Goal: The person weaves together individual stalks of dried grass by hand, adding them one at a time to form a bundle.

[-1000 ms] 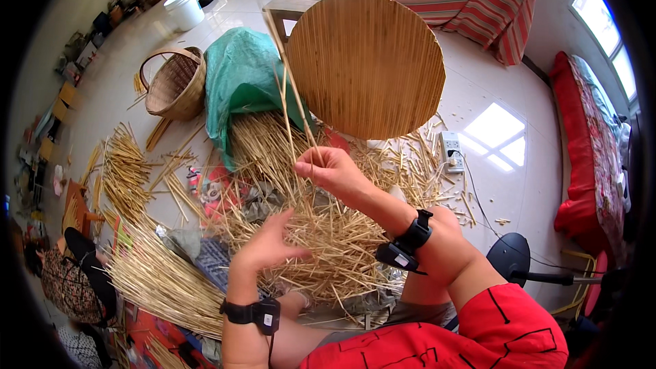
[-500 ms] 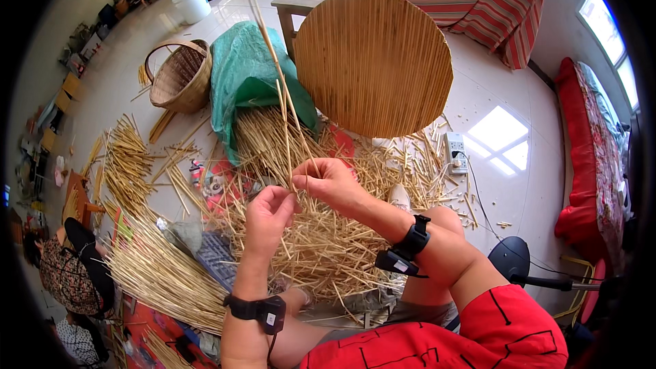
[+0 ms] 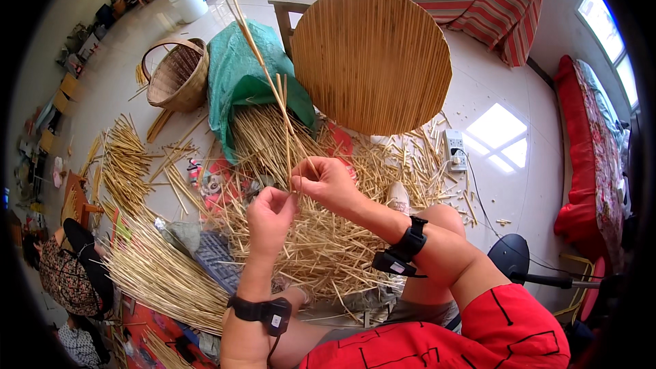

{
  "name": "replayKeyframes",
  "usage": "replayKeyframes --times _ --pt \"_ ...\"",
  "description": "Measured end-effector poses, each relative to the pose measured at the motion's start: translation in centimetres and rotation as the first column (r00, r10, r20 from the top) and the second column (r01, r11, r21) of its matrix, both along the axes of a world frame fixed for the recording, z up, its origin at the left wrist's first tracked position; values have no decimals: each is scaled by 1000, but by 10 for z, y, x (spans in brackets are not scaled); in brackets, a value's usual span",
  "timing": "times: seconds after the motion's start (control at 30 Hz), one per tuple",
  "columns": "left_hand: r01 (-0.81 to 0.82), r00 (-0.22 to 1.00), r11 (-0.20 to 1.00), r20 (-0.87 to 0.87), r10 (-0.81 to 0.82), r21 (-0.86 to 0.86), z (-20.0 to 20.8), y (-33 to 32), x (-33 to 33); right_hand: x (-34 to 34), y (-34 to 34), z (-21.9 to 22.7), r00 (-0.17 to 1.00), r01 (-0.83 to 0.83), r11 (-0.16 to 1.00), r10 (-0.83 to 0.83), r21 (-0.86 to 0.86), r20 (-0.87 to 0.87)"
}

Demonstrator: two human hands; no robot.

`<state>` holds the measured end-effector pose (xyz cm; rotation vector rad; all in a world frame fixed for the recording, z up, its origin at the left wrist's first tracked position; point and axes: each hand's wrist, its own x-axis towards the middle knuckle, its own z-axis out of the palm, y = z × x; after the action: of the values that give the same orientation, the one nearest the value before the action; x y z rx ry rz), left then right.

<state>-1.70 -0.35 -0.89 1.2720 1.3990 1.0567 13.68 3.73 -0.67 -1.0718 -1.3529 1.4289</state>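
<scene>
A few slim straw stalks are rising from between the two hands, their longest tops leaning toward the person's left, across the view of the green sack. The right hand is pinching stalks between thumb and forefinger; the left hand, just beside it and a little lower, is pressing thumb and forefinger together near the lower ends, though the fingers are hiding exactly what they are gripping. Doing this well is probably depending on a light but sure pinch, since thin, dry-looking straw is likely to be creasing under a hard squeeze. One hand is best anchoring while the other is making small adjustments at the tips. The long tops are likely magnifying every twist of the wrist, so slow, short movements are suiting them better. The loose straw pile is lying below the hands, where a dropped stalk could easily be getting lost among its lookalikes.
</scene>
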Motion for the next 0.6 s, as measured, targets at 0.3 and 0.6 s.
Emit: replayKeyframes --times 0.3,0.6 --pt "78 994 996 77 -74 -47 6 -3 4 4 7 -1 991 61 995 -69 -77 -111" --pt "145 986 986 99 -136 -86 7 -5 7 12 10 2 996 48 999 -50 -24 -67"
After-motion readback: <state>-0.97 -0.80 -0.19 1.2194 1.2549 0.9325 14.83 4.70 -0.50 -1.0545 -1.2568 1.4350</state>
